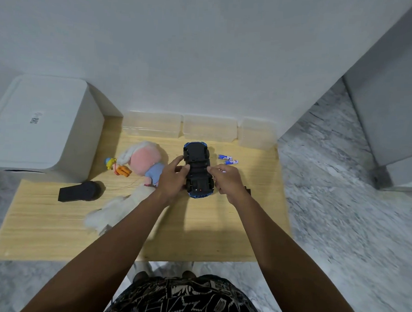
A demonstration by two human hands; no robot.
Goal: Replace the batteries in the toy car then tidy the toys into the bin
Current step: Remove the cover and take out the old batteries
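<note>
a: where is the toy car (pixel 197 170)?

b: upside down between both hands, long way pointing away from them.

a: what do the hands do?

b: left hand (pixel 172 178) and right hand (pixel 226 180) each hold a side, equally near. batteries (pixel 228 159) lie just past the right hand.

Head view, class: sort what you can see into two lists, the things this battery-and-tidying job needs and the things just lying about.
Belongs to the job:
toy car, upside down, held by left hand and right hand
batteries
plush rabbit
small figure
white bin

Lying about:
black controller-like object
three clear containers
wooden table
</note>
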